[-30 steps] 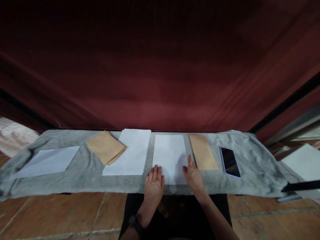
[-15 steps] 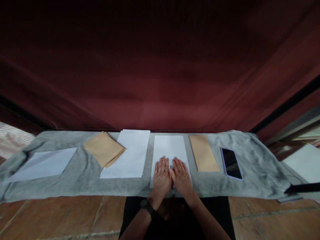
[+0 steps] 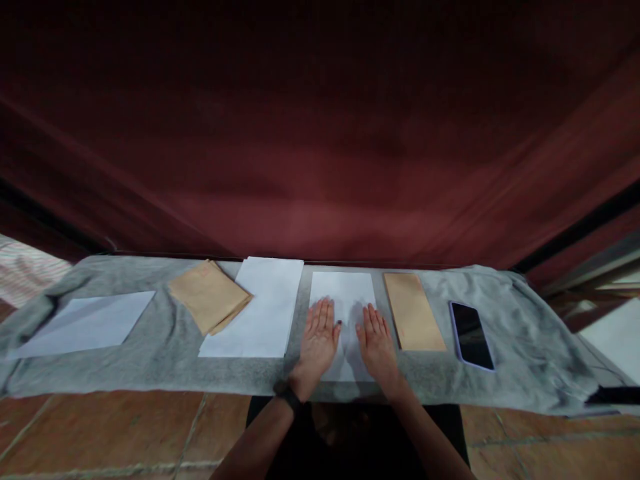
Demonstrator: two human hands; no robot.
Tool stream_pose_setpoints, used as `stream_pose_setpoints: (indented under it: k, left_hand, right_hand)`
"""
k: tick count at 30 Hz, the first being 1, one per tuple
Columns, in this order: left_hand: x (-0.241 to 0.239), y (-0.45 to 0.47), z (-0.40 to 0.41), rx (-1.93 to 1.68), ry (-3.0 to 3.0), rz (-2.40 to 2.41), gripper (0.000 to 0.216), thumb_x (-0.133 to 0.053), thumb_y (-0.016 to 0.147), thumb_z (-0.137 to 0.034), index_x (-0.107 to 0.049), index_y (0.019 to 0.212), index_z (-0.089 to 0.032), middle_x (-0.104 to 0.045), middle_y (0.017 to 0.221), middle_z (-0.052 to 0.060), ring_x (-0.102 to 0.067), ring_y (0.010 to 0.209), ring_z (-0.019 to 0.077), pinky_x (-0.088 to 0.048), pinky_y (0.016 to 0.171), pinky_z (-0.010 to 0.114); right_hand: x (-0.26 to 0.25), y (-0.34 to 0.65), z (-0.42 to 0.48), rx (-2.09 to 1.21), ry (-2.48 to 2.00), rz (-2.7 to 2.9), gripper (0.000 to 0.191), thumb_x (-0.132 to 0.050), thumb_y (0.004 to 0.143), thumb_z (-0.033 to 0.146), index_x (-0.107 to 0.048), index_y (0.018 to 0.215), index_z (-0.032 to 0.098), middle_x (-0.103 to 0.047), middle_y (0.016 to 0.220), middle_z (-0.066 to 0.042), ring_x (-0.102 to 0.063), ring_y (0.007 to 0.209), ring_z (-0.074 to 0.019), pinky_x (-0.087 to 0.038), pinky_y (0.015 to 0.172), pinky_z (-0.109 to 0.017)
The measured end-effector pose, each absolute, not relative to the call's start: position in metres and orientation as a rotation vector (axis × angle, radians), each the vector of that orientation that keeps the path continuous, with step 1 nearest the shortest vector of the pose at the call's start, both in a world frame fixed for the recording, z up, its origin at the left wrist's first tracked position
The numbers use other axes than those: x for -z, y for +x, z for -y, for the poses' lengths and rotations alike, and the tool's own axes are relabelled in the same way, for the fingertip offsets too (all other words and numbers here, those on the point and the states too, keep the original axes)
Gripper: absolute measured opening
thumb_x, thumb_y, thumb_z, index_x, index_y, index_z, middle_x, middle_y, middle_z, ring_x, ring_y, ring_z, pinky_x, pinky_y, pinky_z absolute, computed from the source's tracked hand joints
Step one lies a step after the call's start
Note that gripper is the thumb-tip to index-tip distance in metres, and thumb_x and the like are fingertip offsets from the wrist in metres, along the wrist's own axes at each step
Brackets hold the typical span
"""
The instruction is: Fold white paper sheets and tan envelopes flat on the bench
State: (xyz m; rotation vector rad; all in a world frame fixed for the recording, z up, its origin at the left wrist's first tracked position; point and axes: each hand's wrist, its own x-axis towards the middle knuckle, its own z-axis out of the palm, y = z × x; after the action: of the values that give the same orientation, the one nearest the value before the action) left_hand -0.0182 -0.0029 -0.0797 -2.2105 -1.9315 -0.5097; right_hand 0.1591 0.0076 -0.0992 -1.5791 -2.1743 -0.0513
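Note:
A white sheet of paper [image 3: 345, 287] lies straight in front of me on the grey cloth. My left hand [image 3: 320, 337], with a dark watch on its wrist, rests palm down over the sheet's left side, fingers stretched out. Over the right side is my right hand [image 3: 376, 340], also palm down and flat, its fingers together and straight. A strip of bare paper shows between the two hands. Neither hand grips anything. Just right of the sheet lies a brown envelope [image 3: 414, 313], perhaps a stack.
A stack of white paper [image 3: 267, 313] sits to the left, with several brown envelopes [image 3: 209, 297] overlapping its edge. Farther left is another white sheet [image 3: 95, 323]. A phone [image 3: 471, 335] lies at the right. Grey cloth [image 3: 175, 370] covers the table; dark red fabric [image 3: 320, 167] hangs behind.
My hands were side by side at the sheet's middle and have moved apart, left hand to the left and right hand to the right. The view has shifted slightly.

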Motion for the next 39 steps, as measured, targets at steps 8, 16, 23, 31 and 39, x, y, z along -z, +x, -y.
stream_pose_setpoints:
  k: [8,16,23,31,39]
  left_hand:
    - [0.074,-0.011,-0.057,0.316,-2.527,1.658,0.055,-0.032,0.103,-0.032,-0.039,0.151,-0.007,-0.041,0.156,0.016,-0.03,0.15,0.0243,-0.017,0.126,0.049]
    - [0.081,-0.01,-0.058,0.255,-2.524,1.579,0.055,-0.033,0.103,-0.034,-0.045,0.145,-0.002,-0.043,0.154,0.019,-0.034,0.148,0.0268,-0.016,0.126,0.048]
    - [0.072,-0.004,-0.059,0.163,-2.538,1.57,0.058,-0.033,0.103,-0.034,-0.041,0.147,0.002,-0.041,0.154,0.022,-0.033,0.148,0.0282,-0.013,0.127,0.048]
    - [0.07,0.002,-0.059,0.092,-2.547,1.624,0.059,-0.033,0.101,-0.032,-0.04,0.147,0.004,-0.043,0.153,0.024,-0.033,0.148,0.0291,-0.01,0.127,0.049]
    - [0.079,-0.005,-0.06,0.157,-2.547,1.669,0.058,-0.031,0.102,-0.035,-0.04,0.149,-0.002,-0.046,0.151,0.022,-0.035,0.147,0.0314,-0.014,0.124,0.059]
  right_hand:
    - [0.084,0.137,-0.082,0.055,-1.559,2.373,0.049,-0.028,0.104,0.023,-0.049,0.148,0.016,-0.042,0.157,-0.013,-0.036,0.147,-0.0269,-0.03,0.118,-0.049]
    - [0.098,0.147,-0.093,0.135,-1.556,2.484,0.05,-0.033,0.102,0.022,-0.047,0.15,0.022,-0.035,0.161,-0.009,-0.028,0.15,-0.0289,-0.025,0.119,-0.053]
    - [0.102,0.148,-0.124,0.141,-1.688,2.299,0.054,-0.029,0.105,0.036,-0.04,0.153,0.013,-0.038,0.158,-0.019,-0.038,0.145,-0.0296,-0.028,0.116,-0.05]
    - [0.1,0.143,-0.131,0.059,-1.607,2.292,0.053,-0.025,0.105,0.03,-0.045,0.149,0.008,-0.045,0.154,-0.018,-0.04,0.143,-0.0264,-0.029,0.116,-0.048]
    - [0.096,0.135,-0.118,0.081,-1.525,2.375,0.051,-0.028,0.106,0.03,-0.043,0.151,0.013,-0.039,0.158,-0.015,-0.036,0.146,-0.0255,-0.027,0.119,-0.048]
